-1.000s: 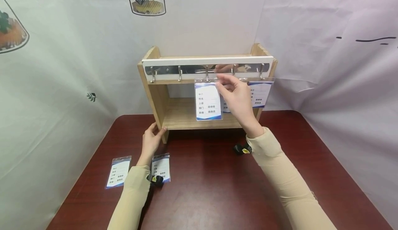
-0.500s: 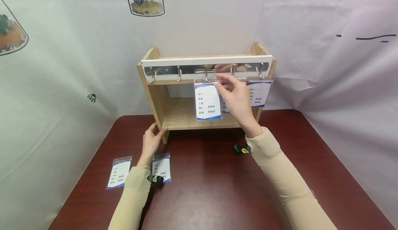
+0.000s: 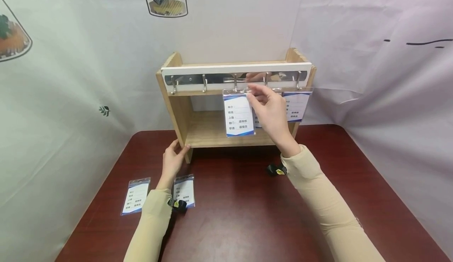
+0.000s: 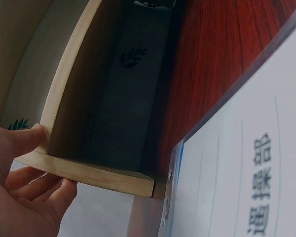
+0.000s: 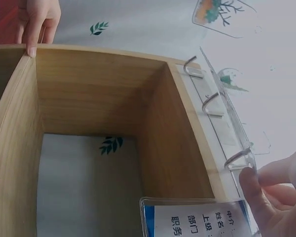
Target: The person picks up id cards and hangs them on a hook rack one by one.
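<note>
Both arms wear long, close-fitting beige sleeves (image 3: 329,203) that end at the wrists. A small black strap-mounted device (image 3: 177,205) with a yellow mark sits under each wrist. The hands are bare.

1. Badge holder (image 3: 240,114): clear plastic sleeve holding a white card with blue bands at top and bottom and rows of printed characters. It hangs upright at the third hook from the left, its top edge pinched by the right hand (image 3: 270,110).
2. Shelf (image 3: 177,108): light wooden open-fronted unit standing upright at the back of the table; a white rail with metal hooks runs across its top front. The left hand (image 3: 172,161) grips its lower left front corner.
</note>
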### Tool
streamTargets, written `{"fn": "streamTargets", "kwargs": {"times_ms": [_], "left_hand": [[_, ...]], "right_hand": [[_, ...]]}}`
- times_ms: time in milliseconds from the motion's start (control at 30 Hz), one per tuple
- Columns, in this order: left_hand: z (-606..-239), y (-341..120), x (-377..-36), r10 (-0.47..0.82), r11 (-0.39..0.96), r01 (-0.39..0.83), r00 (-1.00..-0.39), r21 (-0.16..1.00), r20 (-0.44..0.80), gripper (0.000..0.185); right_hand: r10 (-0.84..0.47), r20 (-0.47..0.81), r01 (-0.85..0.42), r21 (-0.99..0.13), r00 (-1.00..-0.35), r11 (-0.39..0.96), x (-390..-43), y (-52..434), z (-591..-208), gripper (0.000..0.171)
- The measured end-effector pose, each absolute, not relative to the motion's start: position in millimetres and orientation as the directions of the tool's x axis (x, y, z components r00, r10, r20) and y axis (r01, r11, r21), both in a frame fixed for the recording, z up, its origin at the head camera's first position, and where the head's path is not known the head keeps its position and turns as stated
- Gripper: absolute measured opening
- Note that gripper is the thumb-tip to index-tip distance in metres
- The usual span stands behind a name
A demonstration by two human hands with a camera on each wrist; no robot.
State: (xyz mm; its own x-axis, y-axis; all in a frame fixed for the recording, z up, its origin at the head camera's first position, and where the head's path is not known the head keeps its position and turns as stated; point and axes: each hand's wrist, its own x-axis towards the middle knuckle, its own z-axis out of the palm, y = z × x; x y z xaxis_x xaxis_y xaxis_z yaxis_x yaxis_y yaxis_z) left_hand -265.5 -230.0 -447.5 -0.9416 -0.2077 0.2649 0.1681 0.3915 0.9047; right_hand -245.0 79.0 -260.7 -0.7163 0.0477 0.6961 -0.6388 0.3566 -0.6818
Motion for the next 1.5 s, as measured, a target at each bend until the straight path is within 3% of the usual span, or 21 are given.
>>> {"fn": "streamTargets", "kwargs": {"times_ms": [567,1500], "left_hand": [[-450.4,-229.1,-265.3,-0.216,0.398,0.157,-0.941,0.904,0.259,0.053],[-446.0,-229.4,-265.5,-0.21,0.409,0.161,-0.941,0.898,0.264,0.053]], "right_hand": [[0.068,0.682,-0.614,-0.694,-0.729,0.375,-247.5,76.9,-264.8,0.026],[0.071,0.777,-0.729,-0.614,-0.625,0.304,-249.5,72.9,-286.4,0.031]]}}
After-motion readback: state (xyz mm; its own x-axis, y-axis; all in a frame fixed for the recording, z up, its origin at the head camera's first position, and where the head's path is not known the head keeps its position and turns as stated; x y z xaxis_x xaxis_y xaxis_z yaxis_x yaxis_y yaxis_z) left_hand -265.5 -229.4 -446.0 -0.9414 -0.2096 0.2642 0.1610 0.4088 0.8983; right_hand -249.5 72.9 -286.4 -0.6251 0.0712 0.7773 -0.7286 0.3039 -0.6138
